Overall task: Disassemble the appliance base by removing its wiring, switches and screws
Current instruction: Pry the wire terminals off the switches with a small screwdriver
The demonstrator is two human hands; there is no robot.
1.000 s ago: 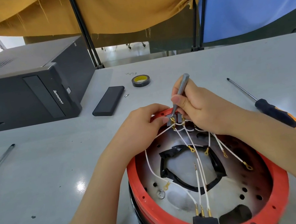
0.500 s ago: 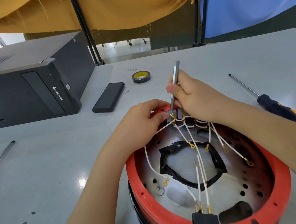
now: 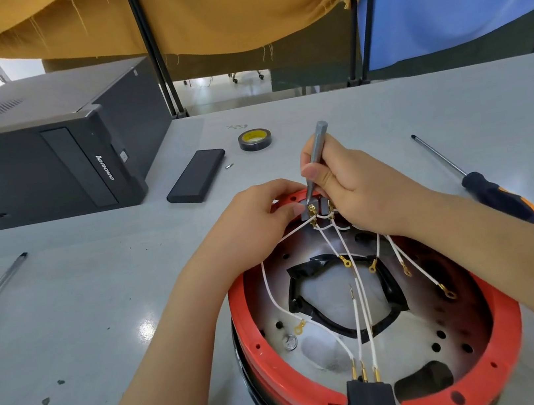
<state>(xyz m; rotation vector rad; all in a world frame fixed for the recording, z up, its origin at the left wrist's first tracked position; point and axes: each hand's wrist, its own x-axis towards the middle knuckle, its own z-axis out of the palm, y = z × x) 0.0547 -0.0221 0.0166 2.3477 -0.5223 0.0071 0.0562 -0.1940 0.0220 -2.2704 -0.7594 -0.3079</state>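
Round red-rimmed appliance base (image 3: 387, 389) on grey bench (image 3: 99, 296), near edge. Right hand (image 3: 349, 183) grips slim grey metal driver (image 3: 316, 156), tip on brass terminal of small grey switch block (image 3: 312, 211) at base's far rim. Left hand (image 3: 261, 217) pinches block. Risk: tip slips off screw, jabs left fingertips or nicks white wires (image 3: 353, 279); block twisting under torque strips head.

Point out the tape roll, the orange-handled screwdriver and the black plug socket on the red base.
Tape roll (image 3: 256, 139): head view, on its black outer wall.
Screwdriver (image 3: 497, 197): head view, on the black part of its handle.
Plug socket (image 3: 371, 401): head view, on its black body at the base's near rim.
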